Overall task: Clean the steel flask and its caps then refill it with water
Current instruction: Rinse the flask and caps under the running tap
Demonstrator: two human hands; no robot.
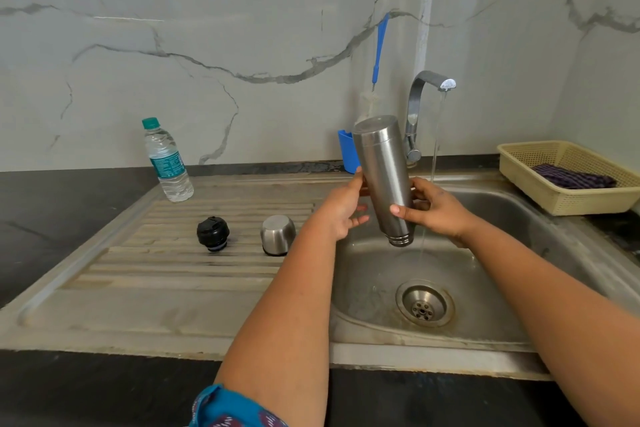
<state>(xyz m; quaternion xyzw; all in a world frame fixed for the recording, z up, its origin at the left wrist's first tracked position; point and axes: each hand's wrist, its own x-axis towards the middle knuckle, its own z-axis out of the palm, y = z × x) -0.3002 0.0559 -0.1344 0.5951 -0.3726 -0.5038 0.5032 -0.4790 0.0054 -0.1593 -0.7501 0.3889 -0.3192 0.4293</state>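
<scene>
Steel flask (382,177) is flipped upside down over the sink (491,218), base up and tilted a bit left, threaded mouth pointing down into the basin. Brushed metal, no caps on it. The right hand (436,210) has it gripped low on the body, thumb across the front and fingers curled behind. The left hand (344,210) is flat-ish against the flask's left side, fingers relaxed and mostly straight, not really wrapped around it.

Tap (427,94) is running, and a thin stream falls just right of the flask, behind the right hand, not into it.

Both caps sit on the ribbed drainboard (173,263) to the left: black inner cap (213,233) and the steel outer cap (278,234), mouth down, near each other but not touching.

Containers: a plastic water bottle (167,160) with a green lid stands at the back of the drainboard, with clear water in it. A cream basket (568,199) on the right counter holds a folded purple cloth (573,179). A blue holder (347,151) is behind the flask; a blue-handled bottle brush (379,52) rises above it.
</scene>
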